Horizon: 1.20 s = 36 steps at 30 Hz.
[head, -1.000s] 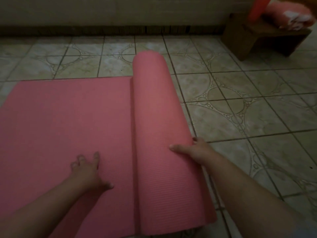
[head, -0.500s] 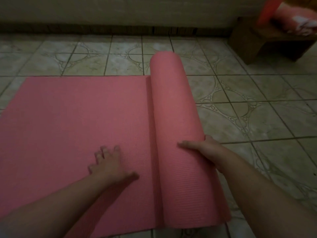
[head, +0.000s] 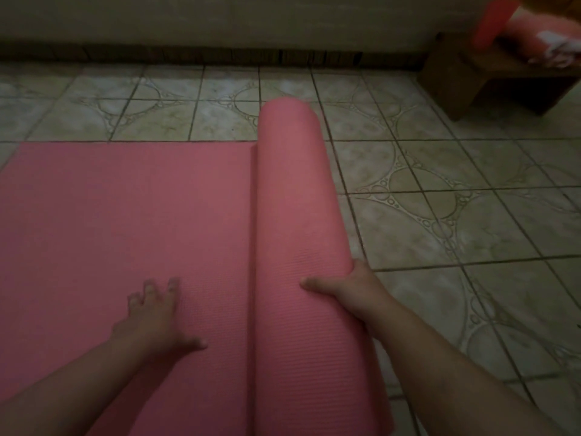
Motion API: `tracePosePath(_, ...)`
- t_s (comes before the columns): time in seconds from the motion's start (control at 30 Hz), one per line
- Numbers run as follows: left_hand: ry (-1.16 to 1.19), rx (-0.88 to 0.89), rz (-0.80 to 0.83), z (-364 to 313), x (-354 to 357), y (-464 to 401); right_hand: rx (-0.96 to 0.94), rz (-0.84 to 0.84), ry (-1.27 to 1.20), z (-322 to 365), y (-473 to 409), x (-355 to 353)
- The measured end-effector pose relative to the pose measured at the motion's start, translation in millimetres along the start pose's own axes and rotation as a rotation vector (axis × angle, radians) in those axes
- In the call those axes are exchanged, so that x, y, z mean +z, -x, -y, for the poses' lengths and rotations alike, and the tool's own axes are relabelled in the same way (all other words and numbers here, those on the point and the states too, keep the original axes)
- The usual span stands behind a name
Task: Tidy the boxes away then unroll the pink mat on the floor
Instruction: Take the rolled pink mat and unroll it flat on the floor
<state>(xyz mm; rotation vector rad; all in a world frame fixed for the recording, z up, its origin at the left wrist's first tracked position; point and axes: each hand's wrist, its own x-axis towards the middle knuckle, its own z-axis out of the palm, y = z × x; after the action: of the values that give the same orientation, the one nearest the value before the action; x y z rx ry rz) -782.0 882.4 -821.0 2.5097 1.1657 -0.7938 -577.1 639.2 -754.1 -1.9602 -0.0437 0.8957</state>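
Pink mat (head: 125, 231) half unrolled; left hand (head: 154, 319) fingers spread flat, right hand (head: 349, 287) fingers hidden behind roll.

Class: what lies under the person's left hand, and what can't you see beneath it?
The left hand rests spread on the unrolled flat part of the pink ribbed foam mat. The patterned tiled floor beneath the mat is covered there.

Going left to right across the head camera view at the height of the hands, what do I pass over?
Flat unrolled part of the pink mat → left hand pressing on it → rolled part of the mat → right hand holding the roll's right side → bare tiled floor.
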Motion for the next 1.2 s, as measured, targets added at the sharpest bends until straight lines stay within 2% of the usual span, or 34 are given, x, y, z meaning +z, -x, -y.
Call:
tracePosePath(0.13,-0.062,0.012,-0.004,-7,-10,-3,0.004,-0.063,0.075,-4,2,4)
tracePosePath(0.23,-0.078,0.114,-0.009,-23,-12,-3,-0.016,-0.056,0.119,2,8,-10)
tracePosePath(0.4,0.042,0.293,-0.033,-65,-11,-3,-0.222,-0.235,0.480,36,6,-17)
tracePosePath(0.5,0.102,0.279,-0.034,-91,-16,-6,-0.151,-0.188,0.589,43,9,0)
tracePosePath(0.67,0.074,0.241,0.009,-107,-13,-1,-0.051,-0.218,0.604,31,13,-1)
tracePosePath(0.8,-0.037,0.262,0.017,-100,4,1,-0.025,-0.190,0.501,25,6,-18)
tracePosePath(1.03,-0.067,0.187,-0.034,-87,8,1,-0.143,-0.093,0.265,23,-4,-45)
tracePosePath(1.2,-0.077,0.139,-0.048,-63,1,2,-0.211,-0.018,0.152,25,-5,-30)
